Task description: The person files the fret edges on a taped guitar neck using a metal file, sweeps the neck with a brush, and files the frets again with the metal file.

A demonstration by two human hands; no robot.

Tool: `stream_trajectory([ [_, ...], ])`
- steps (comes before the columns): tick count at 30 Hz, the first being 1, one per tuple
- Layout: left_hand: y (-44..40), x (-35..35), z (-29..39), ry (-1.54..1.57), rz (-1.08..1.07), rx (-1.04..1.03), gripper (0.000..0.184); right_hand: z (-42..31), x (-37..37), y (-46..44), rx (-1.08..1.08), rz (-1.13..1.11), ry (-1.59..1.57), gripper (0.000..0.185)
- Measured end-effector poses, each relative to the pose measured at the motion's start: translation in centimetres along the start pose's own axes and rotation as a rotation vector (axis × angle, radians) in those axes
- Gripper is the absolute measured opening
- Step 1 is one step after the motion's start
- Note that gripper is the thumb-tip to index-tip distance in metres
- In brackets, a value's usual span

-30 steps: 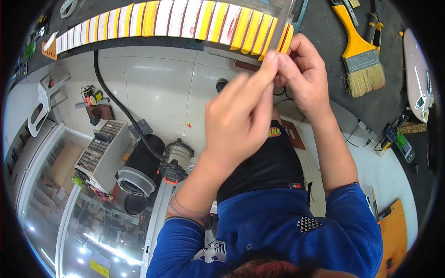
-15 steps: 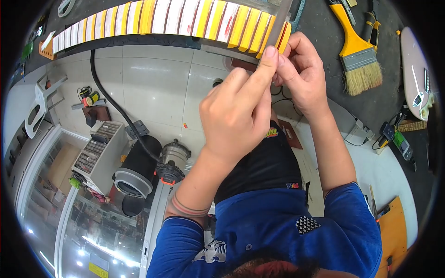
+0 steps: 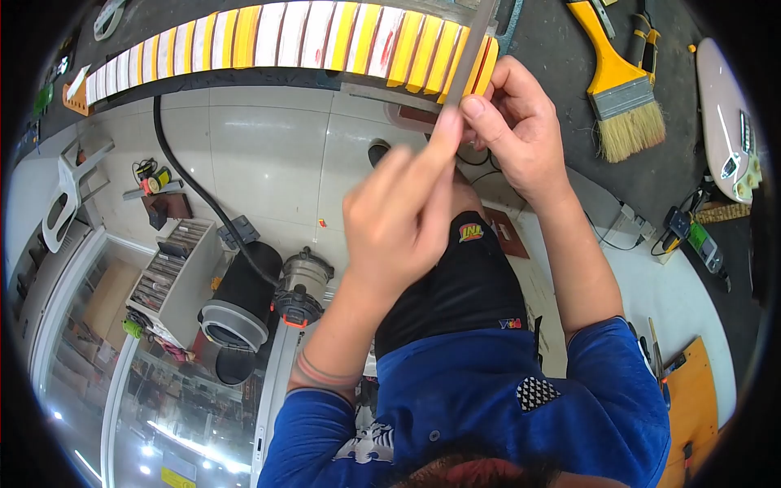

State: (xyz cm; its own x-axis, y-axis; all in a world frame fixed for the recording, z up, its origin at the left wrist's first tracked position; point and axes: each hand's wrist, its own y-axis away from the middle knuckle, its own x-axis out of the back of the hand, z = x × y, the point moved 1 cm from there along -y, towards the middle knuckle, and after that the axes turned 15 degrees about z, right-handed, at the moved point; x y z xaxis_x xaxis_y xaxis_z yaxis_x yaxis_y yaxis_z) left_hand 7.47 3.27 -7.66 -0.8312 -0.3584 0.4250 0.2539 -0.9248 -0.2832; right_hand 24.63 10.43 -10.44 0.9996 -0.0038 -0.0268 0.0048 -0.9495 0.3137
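Note:
A long guitar neck point(image 3: 285, 37) lies across the top of the view, its fretboard banded with white and yellow tape between the frets. Across its right end runs a narrow grey file point(image 3: 472, 57), slanting down toward me. My left hand point(image 3: 399, 207) is closed on the file's near end, index finger stretched along it; motion blurs the hand. At the taped end of the neck, my right hand point(image 3: 529, 130) is curled, thumb at the near corner beside the file and index finger at the end. Its other fingers are partly hidden.
A wide yellow-handled brush point(image 3: 626, 114) lies on the dark bench right of my hands, beside yellow-and-black pliers point(image 3: 647, 41). A pale guitar body point(image 3: 724, 122) is farther right. Below left stand a vacuum canister point(image 3: 305, 281), its black hose point(image 3: 187, 191) and a shelf unit point(image 3: 175, 276).
My left hand has moved down and left with the file, away from the right thumb it was touching. My right hand stays at the neck's end. The whole view has shifted slightly.

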Motion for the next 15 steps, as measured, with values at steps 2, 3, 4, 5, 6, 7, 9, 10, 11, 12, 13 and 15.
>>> stream_trajectory([
  [2, 4.9, 3.1, 0.0, -0.015, -0.03, 0.035, 0.054, -0.1, 0.0, 0.0, 0.012, -0.009, 0.031, 0.021],
  [3, 7.5, 4.8, 0.1, -0.023, -0.051, 0.049, 0.054, -0.2, 0.1, 0.0, 0.019, -0.01, 0.048, 0.022],
  [4, 9.0, 6.0, 0.2, -0.03, -0.081, 0.063, 0.055, -0.1, 0.1, 0.0, 0.022, -0.009, 0.04, 0.021],
  [5, 8.7, 5.9, 0.2, -0.034, -0.087, 0.067, 0.054, -0.1, 0.0, 0.0, 0.021, -0.009, 0.034, 0.021],
  [6, 8.1, 5.7, 0.3, -0.035, -0.089, 0.068, 0.054, -0.1, 0.0, 0.0, 0.025, -0.009, 0.031, 0.021],
  [7, 6.9, 5.3, 0.7, -0.039, -0.091, 0.073, 0.054, -0.1, 0.1, 0.1, 0.011, -0.012, 0.018, 0.021],
  [9, 2.5, 1.3, -0.1, 0.032, 0.001, 0.035, 0.053, -0.1, 0.1, 0.0, -0.016, -0.024, -0.008, 0.021],
  [10, 1.4, 0.5, -0.2, 0.057, 0.006, 0.044, 0.052, -0.2, 0.0, 0.1, -0.019, -0.022, -0.024, 0.021],
  [11, 0.3, -0.3, -0.2, 0.083, 0.011, 0.052, 0.052, -0.3, -0.1, 0.1, -0.021, -0.023, -0.043, 0.021],
  [12, -0.9, -1.1, -0.2, 0.108, 0.016, 0.061, 0.051, -0.3, -0.1, 0.1, -0.023, -0.023, -0.063, 0.021],
  [13, -0.5, -0.8, 0.0, 0.109, 0.011, 0.094, 0.052, -0.3, -0.1, 0.1, -0.013, -0.03, -0.048, 0.021],
  [15, 3.8, 2.0, -0.1, 0.031, -0.013, 0.063, 0.056, -0.1, 0.0, 0.0, 0.014, -0.033, -0.023, 0.021],
])
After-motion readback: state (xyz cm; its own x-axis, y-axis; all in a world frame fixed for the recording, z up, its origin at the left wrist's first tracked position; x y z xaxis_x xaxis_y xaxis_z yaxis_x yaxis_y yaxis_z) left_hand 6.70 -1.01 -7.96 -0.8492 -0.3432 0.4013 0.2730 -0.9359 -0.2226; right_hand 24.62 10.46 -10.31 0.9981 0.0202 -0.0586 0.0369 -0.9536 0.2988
